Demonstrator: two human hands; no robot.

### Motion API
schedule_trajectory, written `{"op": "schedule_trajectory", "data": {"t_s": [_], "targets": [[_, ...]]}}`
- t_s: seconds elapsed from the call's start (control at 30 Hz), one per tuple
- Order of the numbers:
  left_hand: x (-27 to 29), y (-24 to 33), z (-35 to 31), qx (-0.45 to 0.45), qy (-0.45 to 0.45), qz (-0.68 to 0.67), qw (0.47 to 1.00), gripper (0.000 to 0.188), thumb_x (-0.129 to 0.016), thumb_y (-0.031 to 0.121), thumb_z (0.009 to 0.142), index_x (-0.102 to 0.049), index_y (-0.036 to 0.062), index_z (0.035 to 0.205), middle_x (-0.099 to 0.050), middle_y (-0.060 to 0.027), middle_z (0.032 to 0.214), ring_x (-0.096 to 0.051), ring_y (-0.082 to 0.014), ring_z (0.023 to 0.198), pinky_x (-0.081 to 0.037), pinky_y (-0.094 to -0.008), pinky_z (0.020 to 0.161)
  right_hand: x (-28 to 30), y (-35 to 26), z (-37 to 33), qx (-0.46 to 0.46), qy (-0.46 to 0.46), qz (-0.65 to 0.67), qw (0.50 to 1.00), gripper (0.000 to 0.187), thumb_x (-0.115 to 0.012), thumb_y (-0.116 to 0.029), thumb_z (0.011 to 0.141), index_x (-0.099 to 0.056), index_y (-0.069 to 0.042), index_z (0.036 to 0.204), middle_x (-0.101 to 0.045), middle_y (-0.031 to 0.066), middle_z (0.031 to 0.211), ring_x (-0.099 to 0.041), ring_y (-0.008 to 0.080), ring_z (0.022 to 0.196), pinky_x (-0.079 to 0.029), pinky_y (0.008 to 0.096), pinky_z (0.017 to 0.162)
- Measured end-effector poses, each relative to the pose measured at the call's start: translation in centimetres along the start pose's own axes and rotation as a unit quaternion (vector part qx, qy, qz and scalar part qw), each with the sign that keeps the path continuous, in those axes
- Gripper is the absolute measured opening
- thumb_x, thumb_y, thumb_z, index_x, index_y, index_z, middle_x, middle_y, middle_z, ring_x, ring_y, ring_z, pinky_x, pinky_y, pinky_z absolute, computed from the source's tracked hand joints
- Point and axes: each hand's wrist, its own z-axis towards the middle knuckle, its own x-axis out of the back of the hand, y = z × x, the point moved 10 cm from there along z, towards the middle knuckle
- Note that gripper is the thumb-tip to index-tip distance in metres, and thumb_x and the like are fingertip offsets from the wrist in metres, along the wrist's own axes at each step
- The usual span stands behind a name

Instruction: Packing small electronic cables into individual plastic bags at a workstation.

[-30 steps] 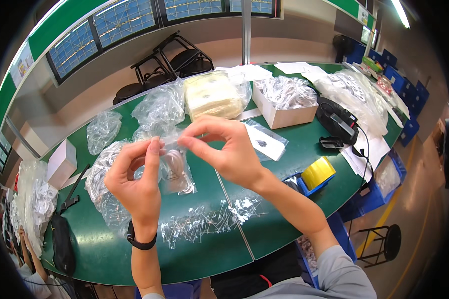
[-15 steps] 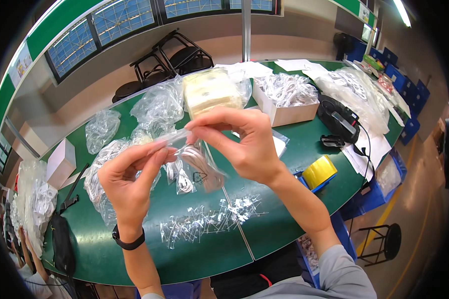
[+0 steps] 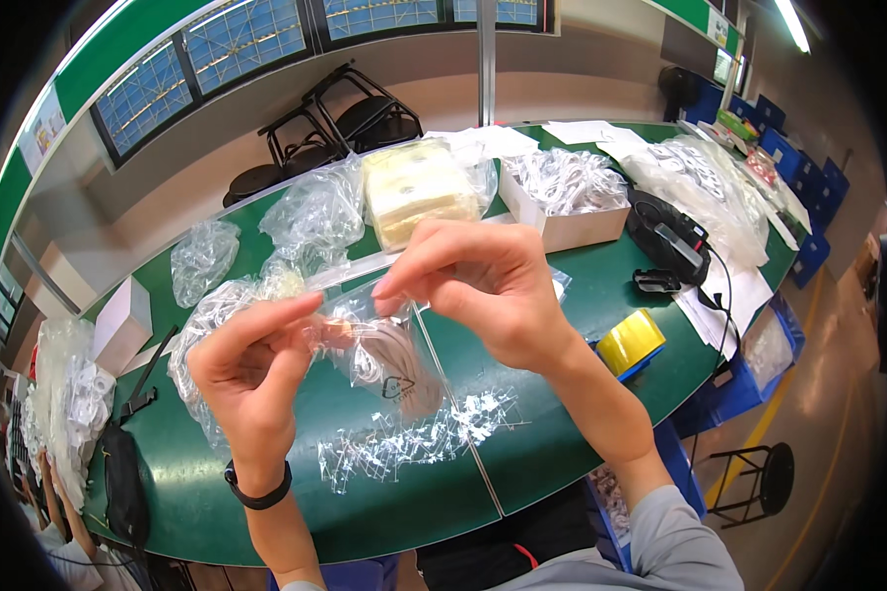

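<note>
Both my hands hold a small clear plastic bag [image 3: 389, 357] with a coiled pale cable inside, raised above the green table [image 3: 581, 325]. My left hand [image 3: 251, 369] pinches the bag's upper left edge; a black band is on that wrist. My right hand [image 3: 488, 286] pinches the upper right edge with thumb and fingertips. A heap of small clear plastic pieces [image 3: 414, 443] lies on the table right below the bag.
Clear bags [image 3: 310, 217] lie behind my hands, beside a pale yellow stack [image 3: 414, 192]. A white box of bagged parts [image 3: 567, 192], a black device with a cord [image 3: 670, 241] and a yellow tape roll [image 3: 633, 340] are at the right. Black stools [image 3: 335, 128] stand beyond.
My hands have come up and closer to the camera with the bag. The bag now hangs from its top edge between both hands.
</note>
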Motion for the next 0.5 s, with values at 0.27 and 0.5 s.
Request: {"op": "schedule_trajectory", "data": {"t_s": [0.27,0.5], "targets": [[-1.0,2.0,0.0,-0.103,-0.063,-0.009,0.993,0.017,-0.061,-0.012,0.082,-0.070,-0.0045,0.095,-0.070,-0.0151,0.087,-0.067,-0.0199,0.079,-0.051,-0.0265,0.072,-0.3,0.5,-0.2,-0.024,0.002,0.080,0.997,0.018,-0.054,0.006,0.085,-0.067,0.007,0.099,-0.066,0.0140,0.093,-0.065,0.0206,0.091,-0.052,0.0322,0.084],[-1.0,2.4,-0.1,-0.112,-0.049,-0.004,0.993,0.014,-0.062,-0.011,0.083,-0.069,-0.0032,0.093,-0.070,-0.0160,0.085,-0.067,-0.0211,0.078,-0.053,-0.0290,0.073,-0.9,-0.6,-0.3,0.003,-0.033,0.086,0.996,0.022,-0.053,0.007,0.083,-0.068,0.008,0.099,-0.067,0.0170,0.097,-0.065,0.0254,0.097,-0.052,0.0345,0.087]]}}
